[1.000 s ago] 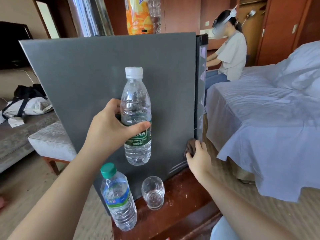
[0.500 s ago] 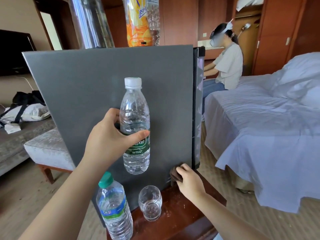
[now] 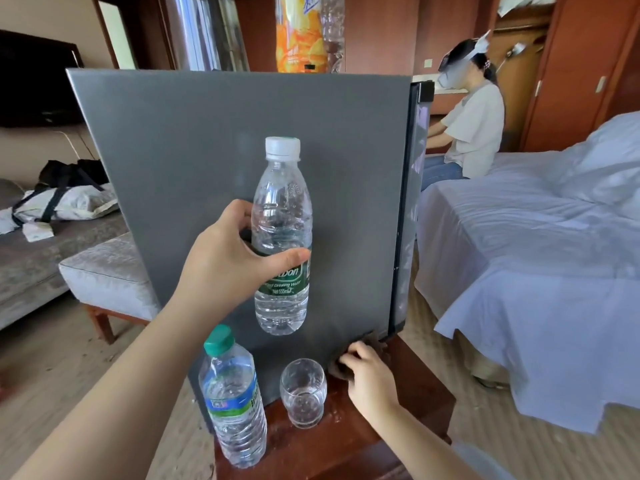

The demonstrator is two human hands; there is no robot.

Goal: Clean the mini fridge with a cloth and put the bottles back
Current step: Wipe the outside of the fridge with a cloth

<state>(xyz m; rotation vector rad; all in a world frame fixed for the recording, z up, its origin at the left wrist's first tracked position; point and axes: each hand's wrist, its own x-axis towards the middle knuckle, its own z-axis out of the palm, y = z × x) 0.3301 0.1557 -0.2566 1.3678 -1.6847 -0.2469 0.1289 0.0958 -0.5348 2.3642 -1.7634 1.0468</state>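
Observation:
The grey side of the mini fridge (image 3: 194, 161) fills the middle of the head view, standing on a dark wooden table (image 3: 408, 410). My left hand (image 3: 228, 261) grips a clear water bottle (image 3: 282, 216) with a white cap and green label, held upright in front of the fridge side. My right hand (image 3: 367, 375) holds a brown cloth (image 3: 337, 367) against the fridge's lower right corner. A second water bottle (image 3: 235, 403) with a green cap stands on the table's near left edge. On the fridge top stand an orange drink bottle (image 3: 299, 39) and a clear bottle (image 3: 332, 32).
An empty drinking glass (image 3: 303, 393) stands on the table between the green-capped bottle and my right hand. A bed with white sheets (image 3: 536, 254) lies to the right, where a person (image 3: 474, 126) sits. A grey upholstered bench (image 3: 107, 275) and bags (image 3: 65, 199) are on the left.
My right hand slid the cloth down the fridge's right edge and then left along its bottom corner. The bottle in my left hand stayed in place.

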